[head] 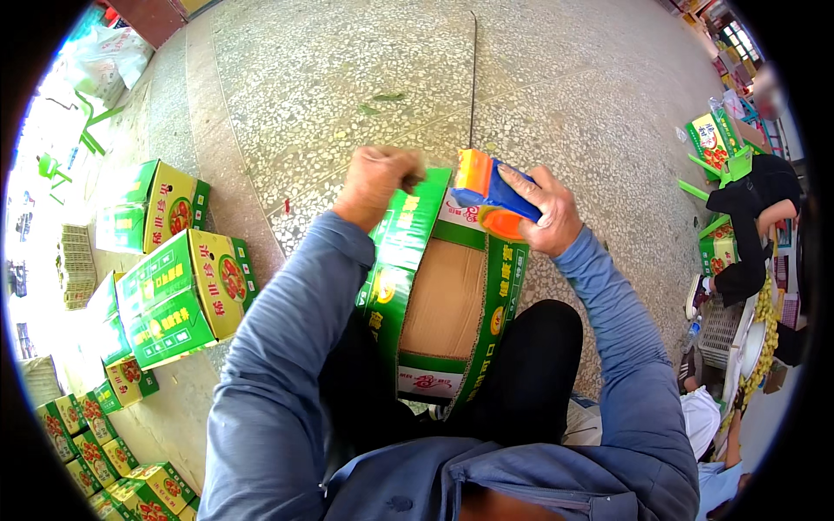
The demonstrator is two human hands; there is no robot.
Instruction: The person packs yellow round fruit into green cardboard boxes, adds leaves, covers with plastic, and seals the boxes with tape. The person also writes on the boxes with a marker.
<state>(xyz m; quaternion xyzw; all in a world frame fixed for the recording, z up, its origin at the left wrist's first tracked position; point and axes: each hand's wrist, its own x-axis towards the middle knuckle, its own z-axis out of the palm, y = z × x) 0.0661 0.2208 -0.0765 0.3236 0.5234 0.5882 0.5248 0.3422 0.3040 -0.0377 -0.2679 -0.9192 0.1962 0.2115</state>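
Between my knees stands a green printed cardboard carton [443,293], its bottom or top flaps spread and brown board showing in the middle. My right hand [554,211] grips a blue and orange tape dispenser [498,189] over the carton's far right corner. An orange ring, apparently part of the dispenser, shows below its blue body. My left hand [384,179] is at the far left edge of the carton, close to the raised green flap [410,218]. Its fingers are curled and slightly blurred, so whether they pinch anything is unclear.
Green and yellow cartons [182,296] stand on the floor at left, with more stacked at lower left. A white plastic bag [107,62] lies at upper left beside green stools. At right, a person in black [749,228] sits near grey crates [720,332] and a table with fruit.
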